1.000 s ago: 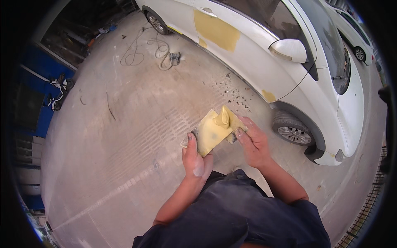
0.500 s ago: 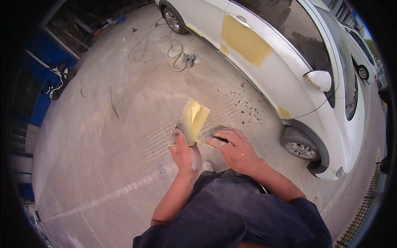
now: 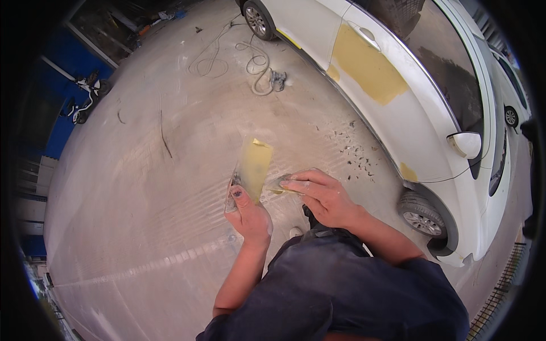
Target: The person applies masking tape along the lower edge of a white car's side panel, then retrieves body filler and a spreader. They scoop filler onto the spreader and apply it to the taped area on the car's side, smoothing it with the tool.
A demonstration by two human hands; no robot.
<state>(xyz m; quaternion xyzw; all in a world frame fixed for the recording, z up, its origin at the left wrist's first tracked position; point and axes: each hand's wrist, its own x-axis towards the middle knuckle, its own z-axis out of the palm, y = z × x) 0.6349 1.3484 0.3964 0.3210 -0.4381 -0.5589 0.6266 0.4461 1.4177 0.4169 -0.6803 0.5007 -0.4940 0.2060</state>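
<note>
My left hand is closed round a flat board that stands tilted, coated with yellow putty, with a thicker lip at its top and dark grime along the thumb side. Just to its right, my right hand grips a small spreader with grey and yellow residue, its fingers over the top, held low near the board. Beyond them, yellow putty patches mark the door of a white car, with a smaller patch near the front wheel arch.
The front wheel is at my right. A looped hose with a dark tool lies on the concrete floor ahead, near scattered flakes. A two-wheeler stands by a blue wall at left; another white car is behind at far right.
The heaped putty on the board now shows as a flatter coat. My right hand moved slightly left and down with the spreader; the board turned more upright. The view shifted, the car appearing further right.
</note>
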